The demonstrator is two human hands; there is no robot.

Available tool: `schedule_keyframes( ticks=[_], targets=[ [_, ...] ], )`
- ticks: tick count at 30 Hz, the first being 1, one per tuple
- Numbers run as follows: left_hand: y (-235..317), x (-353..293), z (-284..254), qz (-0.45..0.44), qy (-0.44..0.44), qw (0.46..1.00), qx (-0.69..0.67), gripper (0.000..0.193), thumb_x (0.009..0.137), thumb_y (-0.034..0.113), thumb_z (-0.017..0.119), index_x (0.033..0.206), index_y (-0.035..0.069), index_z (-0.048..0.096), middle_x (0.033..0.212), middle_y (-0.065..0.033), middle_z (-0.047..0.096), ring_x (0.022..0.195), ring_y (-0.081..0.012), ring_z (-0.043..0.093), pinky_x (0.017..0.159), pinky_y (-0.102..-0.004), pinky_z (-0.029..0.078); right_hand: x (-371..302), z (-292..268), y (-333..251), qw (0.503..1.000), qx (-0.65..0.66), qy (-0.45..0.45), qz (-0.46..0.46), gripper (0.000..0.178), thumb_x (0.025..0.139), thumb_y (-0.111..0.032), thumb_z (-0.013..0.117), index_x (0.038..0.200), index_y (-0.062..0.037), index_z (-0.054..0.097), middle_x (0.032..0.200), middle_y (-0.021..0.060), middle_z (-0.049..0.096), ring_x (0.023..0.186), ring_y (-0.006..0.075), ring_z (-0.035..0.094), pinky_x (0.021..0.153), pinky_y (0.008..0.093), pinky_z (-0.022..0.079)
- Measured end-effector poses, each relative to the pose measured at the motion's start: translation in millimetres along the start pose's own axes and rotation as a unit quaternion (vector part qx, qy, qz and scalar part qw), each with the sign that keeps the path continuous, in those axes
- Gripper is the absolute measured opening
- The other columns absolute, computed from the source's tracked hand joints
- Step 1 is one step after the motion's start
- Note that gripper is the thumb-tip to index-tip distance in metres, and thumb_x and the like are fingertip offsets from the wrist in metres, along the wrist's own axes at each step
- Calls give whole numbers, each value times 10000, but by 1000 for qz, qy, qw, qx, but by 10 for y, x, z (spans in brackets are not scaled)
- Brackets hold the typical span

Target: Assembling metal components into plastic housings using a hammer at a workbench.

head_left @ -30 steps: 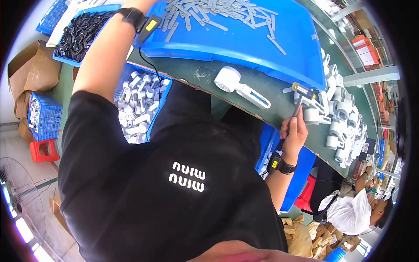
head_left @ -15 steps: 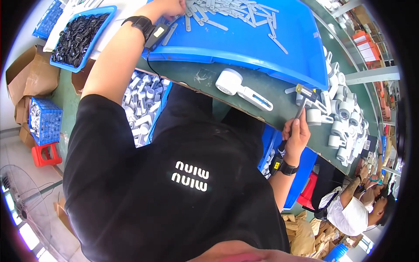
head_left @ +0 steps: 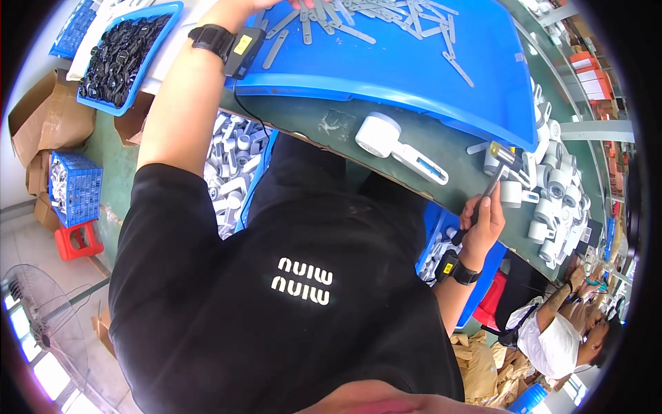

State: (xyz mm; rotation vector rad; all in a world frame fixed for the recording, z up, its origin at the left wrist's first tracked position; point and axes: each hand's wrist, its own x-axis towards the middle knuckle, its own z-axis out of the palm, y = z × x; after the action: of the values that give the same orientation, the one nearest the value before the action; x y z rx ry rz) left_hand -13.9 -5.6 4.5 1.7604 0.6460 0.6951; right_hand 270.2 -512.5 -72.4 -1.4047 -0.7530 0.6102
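Since a second ago: left arm stretched further up across the large blue tray (head_left: 441, 76), right hand (head_left: 483, 219) lifted slightly with the hammer head raised nearer the tray's right corner. From the left: one blue crate of white parts (head_left: 72, 186) on the floor above a red stool (head_left: 77, 240), one shallow blue bin of black parts (head_left: 124, 52) beyond it, one under-table bin of white fittings (head_left: 234, 165) beside the left elbow. Left hand (head_left: 276, 4) at the top edge of the frame, mostly cropped, reaching into the scatter of grey flat strips (head_left: 358, 21) on the tray; whether closed on a strip or open, impossible to tell. Strips too many and too overlapped to count, well over a dozen, mostly lying with long axes running away from the body or diagonally. Nearer the middle of the green table (head_left: 331, 127), one white handheld device (head_left: 396, 145), round head left, handle pointing right. Further right, right hand closed around the handle of one small hammer (head_left: 491, 181), its long axis slanting up and right, head poised just above a cluster of white cylindrical fittings (head_left: 552, 200), roughly a dozen or more, exact number unclear. Fittings up and to the right of the right hand, far nearer to it than to the left. Another person's hands at lower right, apart from this work.
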Motion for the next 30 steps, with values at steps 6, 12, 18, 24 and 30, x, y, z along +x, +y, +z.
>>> schedule_keyframes(
  ticks=[6, 12, 18, 24, 30],
  targets=[
    [33, 21, 7, -22, 35, 989, 145, 148, 1012, 65, 625, 1149, 8, 625, 846, -129, 775, 645, -205, 719, 544, -331, 570, 1, 8, -19, 1000, -1, 2, 13, 507, 1146, -123, 490, 1644, -50, 428, 724, 39, 528, 526, 76, 426, 461, 232, 376],
    [-50, 20, -95, -55, -19, 992, 116, 217, 1098, 185, 589, 920, 75, 649, 772, -78, 758, 609, -136, 692, 527, -281, 536, 18, -1, -13, 999, 1, 20, 40, 527, 1137, -110, 497, 1653, -46, 408, 729, 47, 529, 520, 77, 430, 457, 230, 374],
    [-105, 57, -148, -50, 31, 993, 105, 282, 1064, 271, 639, 868, 68, 658, 755, -79, 749, 631, -145, 692, 547, -303, 528, 151, 194, -126, 983, -90, 99, 127, 266, 1087, -85, 585, 1324, 21, 645, 656, -25, 480, 488, 33, 389, 427, 220, 329],
    [-159, 11, -118, -58, 51, 788, 610, 194, 825, 163, 667, 864, 7, 774, 869, -268, 754, 830, -433, 753, 768, -525, 598, 133, 300, -101, 982, -55, 154, 98, 119, 1074, -78, 618, 1136, 13, 663, 656, -27, 490, 491, 30, 392, 415, 225, 314],
    [178, -66, 171, -153, 1, 748, 645, 283, 832, 185, 652, 950, -26, 799, 998, -303, 754, 991, -437, 749, 896, -513, 602, 74, 271, 1, 985, -41, 161, 50, 120, 1065, -61, 630, 1144, 24, 662, 664, -19, 509, 498, 31, 402, 427, 223, 335]
  ],
)
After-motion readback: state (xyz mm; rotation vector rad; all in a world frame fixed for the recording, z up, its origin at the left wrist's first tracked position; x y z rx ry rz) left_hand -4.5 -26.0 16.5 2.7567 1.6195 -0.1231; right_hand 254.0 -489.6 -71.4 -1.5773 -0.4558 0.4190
